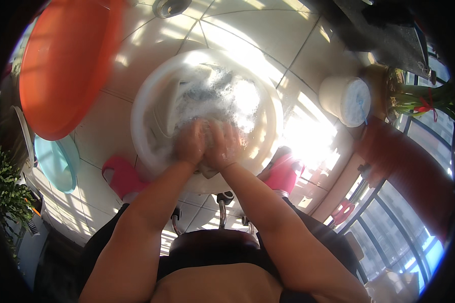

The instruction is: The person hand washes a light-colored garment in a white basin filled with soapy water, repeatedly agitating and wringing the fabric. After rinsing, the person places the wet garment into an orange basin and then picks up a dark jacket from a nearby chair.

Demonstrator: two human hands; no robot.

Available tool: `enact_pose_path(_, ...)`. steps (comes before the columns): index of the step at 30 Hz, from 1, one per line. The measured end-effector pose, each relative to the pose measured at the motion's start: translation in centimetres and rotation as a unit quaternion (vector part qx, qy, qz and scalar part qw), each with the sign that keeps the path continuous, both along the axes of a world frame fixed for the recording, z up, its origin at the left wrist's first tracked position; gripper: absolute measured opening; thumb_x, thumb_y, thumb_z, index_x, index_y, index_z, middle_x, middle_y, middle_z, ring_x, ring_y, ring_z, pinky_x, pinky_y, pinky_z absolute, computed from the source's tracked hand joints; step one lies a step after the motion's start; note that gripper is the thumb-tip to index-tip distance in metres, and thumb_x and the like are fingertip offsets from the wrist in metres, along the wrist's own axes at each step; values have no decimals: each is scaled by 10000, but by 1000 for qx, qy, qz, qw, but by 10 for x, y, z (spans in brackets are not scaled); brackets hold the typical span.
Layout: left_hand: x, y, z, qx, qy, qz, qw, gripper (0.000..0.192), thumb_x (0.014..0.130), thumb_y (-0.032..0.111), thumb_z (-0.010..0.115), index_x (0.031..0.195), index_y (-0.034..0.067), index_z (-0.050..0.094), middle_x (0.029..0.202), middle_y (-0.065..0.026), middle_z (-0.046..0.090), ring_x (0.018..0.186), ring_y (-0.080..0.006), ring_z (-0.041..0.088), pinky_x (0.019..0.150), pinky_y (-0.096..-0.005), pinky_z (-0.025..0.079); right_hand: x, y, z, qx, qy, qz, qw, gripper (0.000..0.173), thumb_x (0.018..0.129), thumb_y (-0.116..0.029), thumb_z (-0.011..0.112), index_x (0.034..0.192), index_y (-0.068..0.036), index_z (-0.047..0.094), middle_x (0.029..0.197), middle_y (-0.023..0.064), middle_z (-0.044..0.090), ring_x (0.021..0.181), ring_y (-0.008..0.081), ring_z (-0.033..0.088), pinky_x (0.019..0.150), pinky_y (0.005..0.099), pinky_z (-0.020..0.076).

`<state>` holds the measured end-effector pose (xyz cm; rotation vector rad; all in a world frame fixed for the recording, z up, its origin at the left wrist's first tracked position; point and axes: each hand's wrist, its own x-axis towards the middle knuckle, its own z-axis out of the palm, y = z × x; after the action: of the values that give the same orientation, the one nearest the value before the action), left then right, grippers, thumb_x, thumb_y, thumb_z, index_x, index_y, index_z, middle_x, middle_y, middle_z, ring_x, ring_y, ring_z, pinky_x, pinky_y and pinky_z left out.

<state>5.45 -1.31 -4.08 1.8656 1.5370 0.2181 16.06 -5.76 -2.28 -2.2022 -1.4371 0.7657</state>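
Observation:
Between my feet on the tiled floor stands a round white plastic basin (144, 110) holding soapy water with thick foam (220, 89). Both hands are together at its near side, partly in the suds. My left hand (191, 140) and my right hand (223, 143) have bent fingers pressed on a wet light-coloured cloth (208, 173), most of it hidden under hands and foam. Left of the foam, a smooth pale piece (167, 108) of something leans inside the basin; what it is, I cannot tell.
An orange plastic tub (68, 72) and a light-blue basin (57, 163) stand at the left. To the right are a white bucket (343, 100) with a blue-white top and a potted plant (417, 100). My feet in pink slippers (123, 177) flank the white basin, and a wheeled stool (214, 242) is behind it.

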Motion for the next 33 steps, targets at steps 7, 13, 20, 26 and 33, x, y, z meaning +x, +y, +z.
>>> enact_pose_path(7, 30, 73, -27, -263, 301, -113, 909, 405, 935, 356, 427, 1167, 77, 606, 1162, -205, 612, 1018, -378, 608, 851, -459, 493, 45, 102, -48, -347, 173, 231, 892, 457, 899, -351, 537, 1281, -101, 545, 1333, 125, 517, 1242, 243, 469, 1035, 347, 356)
enact_pose_path(13, -2, 100, -36, -452, -194, 216, 843, 345, 898, 254, 537, 1165, 51, 620, 1108, -201, 629, 1073, -325, 589, 911, -389, 455, 28, 128, 33, -442, 49, 212, 870, 525, 906, -401, 537, 1322, -85, 488, 1367, 148, 467, 1256, 266, 437, 1020, 391, 361)
enact_pose_path(20, -41, 4, 66, -104, -9, -206, 973, 437, 863, 199, 543, 1286, 92, 517, 1149, -212, 522, 1070, -359, 506, 924, -422, 403, -1, -20, 71, -29, -14, 37, 999, 573, 812, -344, 652, 1306, -105, 490, 1340, 277, 372, 1210, 466, 382, 994, 526, 350)
enact_pose_path(26, -18, -19, 22, 105, 58, -175, 977, 440, 856, 292, 545, 1251, 99, 519, 1187, -166, 507, 1063, -340, 509, 873, -503, 388, -33, -16, 8, -60, -48, -181, 980, 516, 808, -288, 637, 1294, -188, 497, 1251, 267, 440, 1097, 453, 464, 920, 536, 394)
enact_pose_path(33, 10, 41, -27, -201, 186, -146, 951, 367, 872, 272, 533, 1189, 93, 574, 1149, -146, 550, 974, -397, 560, 895, -461, 438, 35, 63, -33, -347, 121, 116, 923, 507, 860, -333, 560, 1318, -127, 483, 1250, 228, 539, 1136, 389, 522, 913, 471, 443)
